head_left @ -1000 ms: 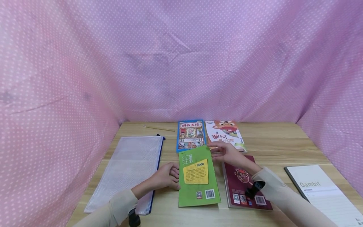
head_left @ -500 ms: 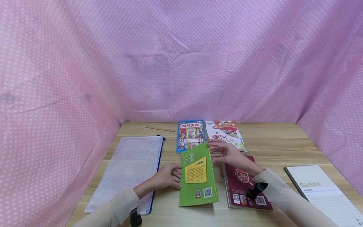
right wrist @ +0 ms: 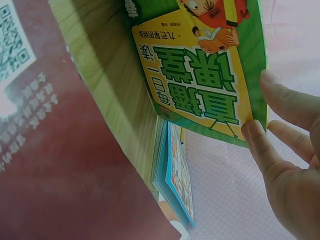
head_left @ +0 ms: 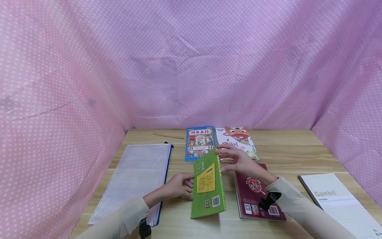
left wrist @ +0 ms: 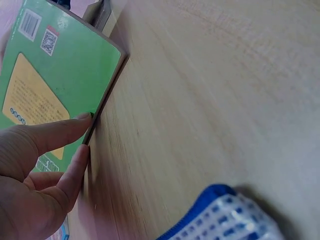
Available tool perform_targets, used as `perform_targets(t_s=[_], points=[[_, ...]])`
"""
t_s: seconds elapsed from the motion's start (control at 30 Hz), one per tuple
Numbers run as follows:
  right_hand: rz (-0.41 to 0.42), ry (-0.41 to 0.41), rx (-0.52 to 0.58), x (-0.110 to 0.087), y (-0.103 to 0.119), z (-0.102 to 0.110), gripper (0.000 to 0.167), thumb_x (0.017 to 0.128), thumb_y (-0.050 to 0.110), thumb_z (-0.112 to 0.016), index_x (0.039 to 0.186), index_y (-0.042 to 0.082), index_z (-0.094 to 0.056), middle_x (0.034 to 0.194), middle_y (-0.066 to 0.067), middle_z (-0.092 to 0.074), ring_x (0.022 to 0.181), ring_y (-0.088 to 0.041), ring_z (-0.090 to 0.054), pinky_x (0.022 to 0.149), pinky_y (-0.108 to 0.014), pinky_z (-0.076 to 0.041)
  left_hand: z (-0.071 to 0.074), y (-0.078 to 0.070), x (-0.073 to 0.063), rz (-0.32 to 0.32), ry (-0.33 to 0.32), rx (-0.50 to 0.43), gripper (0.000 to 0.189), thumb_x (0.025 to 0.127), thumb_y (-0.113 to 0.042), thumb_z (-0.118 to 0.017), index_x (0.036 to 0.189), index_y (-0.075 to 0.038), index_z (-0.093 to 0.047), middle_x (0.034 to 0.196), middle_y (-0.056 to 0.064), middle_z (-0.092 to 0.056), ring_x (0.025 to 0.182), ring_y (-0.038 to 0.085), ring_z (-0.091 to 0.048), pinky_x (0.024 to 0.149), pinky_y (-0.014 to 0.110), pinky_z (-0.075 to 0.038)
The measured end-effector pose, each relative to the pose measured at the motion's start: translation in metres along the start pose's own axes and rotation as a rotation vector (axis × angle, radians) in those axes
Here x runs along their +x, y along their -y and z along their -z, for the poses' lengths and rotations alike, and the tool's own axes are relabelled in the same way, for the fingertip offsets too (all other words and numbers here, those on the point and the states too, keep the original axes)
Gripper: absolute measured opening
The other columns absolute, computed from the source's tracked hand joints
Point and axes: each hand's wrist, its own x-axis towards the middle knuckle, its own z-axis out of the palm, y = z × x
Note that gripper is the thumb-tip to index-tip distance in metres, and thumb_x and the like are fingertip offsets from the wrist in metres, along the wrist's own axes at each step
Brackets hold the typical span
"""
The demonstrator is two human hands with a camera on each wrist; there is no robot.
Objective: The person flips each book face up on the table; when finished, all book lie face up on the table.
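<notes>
A green book [head_left: 207, 202] stands tilted on its left long edge, its right edge raised off the table. Its back cover, with a yellow text panel and a barcode, faces left in the head view. My left hand [head_left: 178, 186] pinches the lower left edge, thumb on the back cover [left wrist: 75, 75] and a finger at the other side. My right hand [head_left: 238, 163] holds the raised edge near its top corner. In the right wrist view, the front cover [right wrist: 200, 85] shows large green characters, and my right fingers [right wrist: 260, 142] lie at its border.
A mesh zip pouch [head_left: 131, 179] lies at left, with a pencil [head_left: 167, 135] behind it. At the back are a blue-bordered book [head_left: 200, 141] and a white picture book [head_left: 247, 142]. A maroon book [head_left: 253, 199] lies under my right forearm; a Gambit notebook [head_left: 343, 202] is far right.
The green book has tilted up further, its right edge rising and swinging left. My left hand has shifted slightly right with its edge, and my right hand has moved slightly up and left.
</notes>
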Motion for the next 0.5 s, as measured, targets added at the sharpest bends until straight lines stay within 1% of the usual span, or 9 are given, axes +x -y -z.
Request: perform_targets(t_s=[0.13,0.3,0.5], points=[[0.012,-0.002,-0.017,0.0009,0.0026,0.0001,0.065,0.083,-0.005,-0.077,0.142,-0.011,-0.051,0.161,-0.025,-0.028,0.134,-0.051,-0.048,0.107,-0.034,-0.051,-0.0024,-0.0015,0.0014,0.008,-0.002,-0.007,0.08,0.072,0.007,-0.085,0.143,0.012,-0.049,0.113,0.011,-0.062,0.103,0.021,-0.062,0.082,0.022,-0.061],[0.039,-0.006,-0.049,0.0036,0.005,0.0001,0.063,0.084,-0.003,-0.077,0.141,-0.01,-0.052,0.16,-0.028,-0.029,0.133,-0.051,-0.049,0.106,-0.031,-0.052,-0.0051,-0.0028,0.0043,0.005,0.003,-0.008,0.081,0.072,0.007,-0.085,0.144,0.011,-0.049,0.114,0.011,-0.061,0.104,0.022,-0.062,0.082,0.022,-0.061],[0.049,-0.004,-0.071,0.0049,0.0072,-0.0008,0.06,0.087,-0.002,-0.076,0.141,-0.01,-0.052,0.161,-0.026,-0.029,0.133,-0.05,-0.049,0.106,-0.03,-0.052,-0.0082,-0.006,0.0081,0.017,0.015,-0.021,0.079,0.072,0.008,-0.085,0.143,0.01,-0.05,0.111,0.01,-0.062,0.102,0.02,-0.061,0.082,0.022,-0.061]])
